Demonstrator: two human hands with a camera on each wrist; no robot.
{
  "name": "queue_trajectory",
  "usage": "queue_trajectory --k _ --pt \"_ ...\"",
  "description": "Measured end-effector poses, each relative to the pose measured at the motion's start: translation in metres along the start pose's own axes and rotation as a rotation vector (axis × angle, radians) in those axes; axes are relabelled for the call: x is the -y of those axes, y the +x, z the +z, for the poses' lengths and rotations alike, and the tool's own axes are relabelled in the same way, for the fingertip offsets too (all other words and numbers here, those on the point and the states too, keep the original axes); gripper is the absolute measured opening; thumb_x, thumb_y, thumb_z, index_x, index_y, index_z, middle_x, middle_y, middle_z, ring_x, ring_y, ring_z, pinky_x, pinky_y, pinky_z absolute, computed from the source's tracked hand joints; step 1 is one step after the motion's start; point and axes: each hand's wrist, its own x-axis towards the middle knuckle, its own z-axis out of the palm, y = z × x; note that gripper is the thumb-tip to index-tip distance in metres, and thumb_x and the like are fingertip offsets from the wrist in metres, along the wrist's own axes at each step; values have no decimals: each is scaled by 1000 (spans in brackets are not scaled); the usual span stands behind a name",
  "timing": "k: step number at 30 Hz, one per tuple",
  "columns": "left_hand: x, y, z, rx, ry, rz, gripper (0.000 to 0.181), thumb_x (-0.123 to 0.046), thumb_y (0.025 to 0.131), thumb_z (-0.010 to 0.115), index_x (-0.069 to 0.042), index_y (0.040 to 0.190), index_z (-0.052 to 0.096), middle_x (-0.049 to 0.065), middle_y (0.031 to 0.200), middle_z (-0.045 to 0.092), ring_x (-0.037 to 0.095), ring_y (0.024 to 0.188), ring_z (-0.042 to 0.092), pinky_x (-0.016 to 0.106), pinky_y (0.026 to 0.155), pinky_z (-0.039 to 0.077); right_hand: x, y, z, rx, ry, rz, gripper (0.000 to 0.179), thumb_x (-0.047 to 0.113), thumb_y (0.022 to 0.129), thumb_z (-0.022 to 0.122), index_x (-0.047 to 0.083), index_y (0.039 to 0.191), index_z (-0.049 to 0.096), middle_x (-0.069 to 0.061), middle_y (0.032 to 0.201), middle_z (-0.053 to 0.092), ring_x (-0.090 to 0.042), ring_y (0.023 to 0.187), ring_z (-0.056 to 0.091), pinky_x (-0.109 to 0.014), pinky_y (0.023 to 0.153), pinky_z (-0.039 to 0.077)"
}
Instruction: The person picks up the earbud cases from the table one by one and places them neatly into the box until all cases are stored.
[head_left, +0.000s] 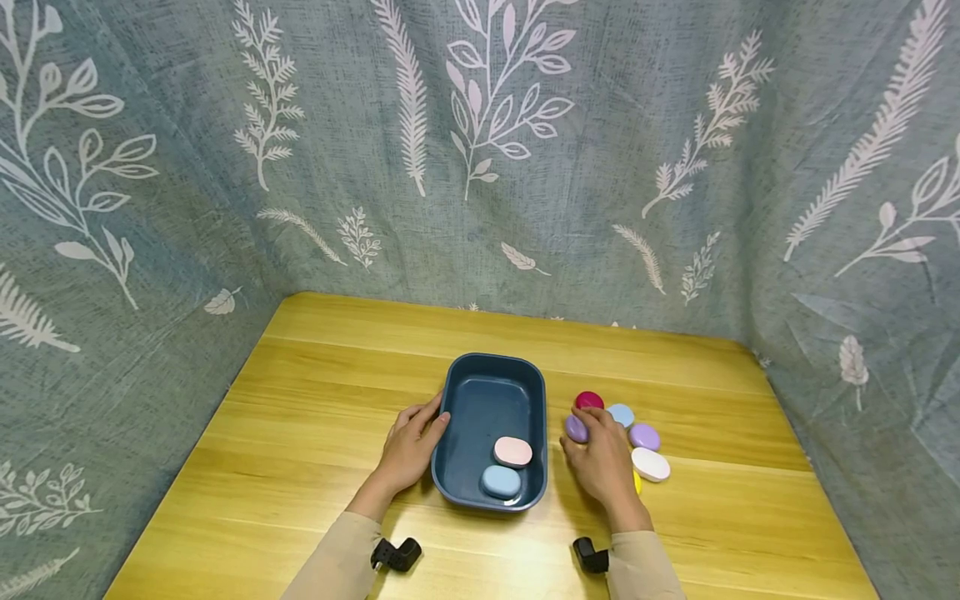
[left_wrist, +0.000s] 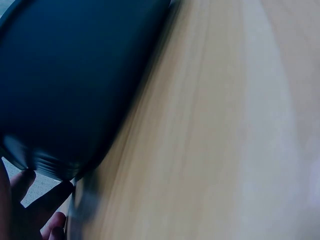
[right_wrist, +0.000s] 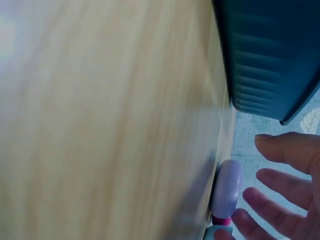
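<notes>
A dark blue rectangular tub (head_left: 491,408) stands on the table, with a pink oval soap-like bar (head_left: 513,452) and a light blue oval bar (head_left: 501,482) inside near its front right corner. Against the tub's left side rests my left hand (head_left: 405,446), its fingers fairly straight and fingertips at the wall. My right hand (head_left: 600,458) hovers over a small group of bars right of the tub. Below its spread thumb and fingers lies a purple oval bar (head_left: 576,428); in the right wrist view this purple bar (right_wrist: 227,188) sits on the table, apart from the thumb.
Around the right hand lie a magenta bar (head_left: 589,402), a light blue one (head_left: 621,415), another purple one (head_left: 644,437), a white oval (head_left: 650,465) and a partly hidden yellow piece (head_left: 637,482). Patterned grey-green cloth (head_left: 480,242) hangs behind and beside the wooden table (head_left: 322,400).
</notes>
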Motion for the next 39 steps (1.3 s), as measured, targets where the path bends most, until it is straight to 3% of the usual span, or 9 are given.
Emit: queue_trajectory --k 16,39 --pt "-2 -1 -1 7 -6 7 57 -60 107 43 -37 159 42 8 152 55 28 147 39 60 116 29 0 0 -1 77 -50 26 55 13 90 77 -1 141 62 -20 146 55 -45 132 48 -56 110 40" --pt "0 1 0 3 -1 1 57 -62 106 42 -39 158 42 7 153 54 28 147 39 61 115 30 -3 -1 -3 113 -67 26 44 8 88 77 0 131 70 -25 128 63 -47 121 56 -56 106 43"
